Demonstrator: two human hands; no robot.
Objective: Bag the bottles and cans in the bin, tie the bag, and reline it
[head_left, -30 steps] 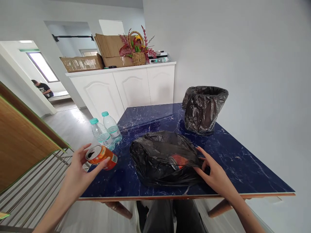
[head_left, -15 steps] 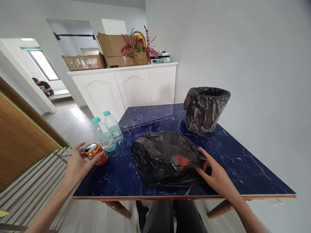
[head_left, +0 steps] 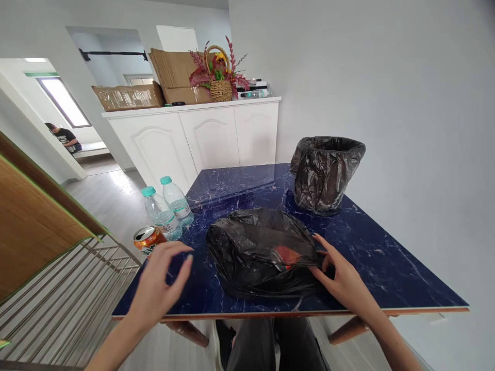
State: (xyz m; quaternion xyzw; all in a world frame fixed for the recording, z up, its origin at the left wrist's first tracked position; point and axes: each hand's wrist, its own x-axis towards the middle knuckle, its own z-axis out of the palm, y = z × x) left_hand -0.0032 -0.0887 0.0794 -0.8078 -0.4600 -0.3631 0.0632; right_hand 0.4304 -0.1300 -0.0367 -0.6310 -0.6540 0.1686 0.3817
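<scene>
Black plastic bag (head_left: 247, 237) (something reddish (head_left: 286, 256) inside) in the right hand (head_left: 345, 282).

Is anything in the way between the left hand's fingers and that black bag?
Nothing visible: only blue tabletop shows between the left fingers and the black bag. The orange can and two bottles stand off to one side, outside that gap.

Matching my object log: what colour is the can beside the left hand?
The can is orange with a silver top; head view shows it.
</scene>
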